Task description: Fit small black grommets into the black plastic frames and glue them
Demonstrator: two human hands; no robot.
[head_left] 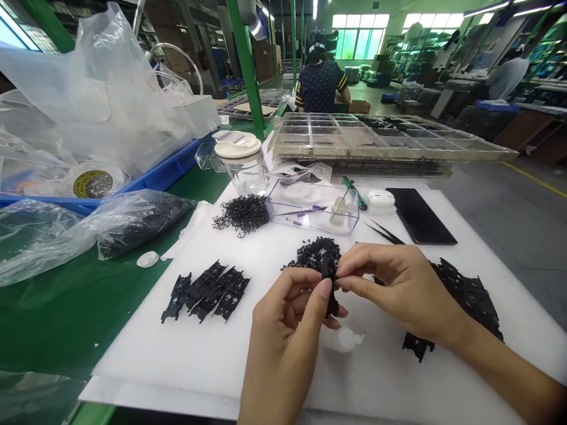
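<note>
My left hand [292,321] grips a flat black plastic part [330,289] on edge between thumb and fingers. At the part's right side, the thumb and forefinger of my right hand [394,289] are pinched together; whether a small piece sits between them is hidden. Right behind lies a heap of tiny black pieces [316,251]. Under my hands is a small translucent white bottle [343,339] on its side. Similar black plates form a group to the left [208,292] and another, partly covered by my right arm, to the right [472,292].
Behind the heap stand a clear plastic box [312,221] with thin tools, a pile of thin black bent pieces [243,212] and a lidded cup [241,159]. Tweezers [384,231], a white case [381,199] and a black phone [420,215] lie right. Divided trays [381,144] stand behind.
</note>
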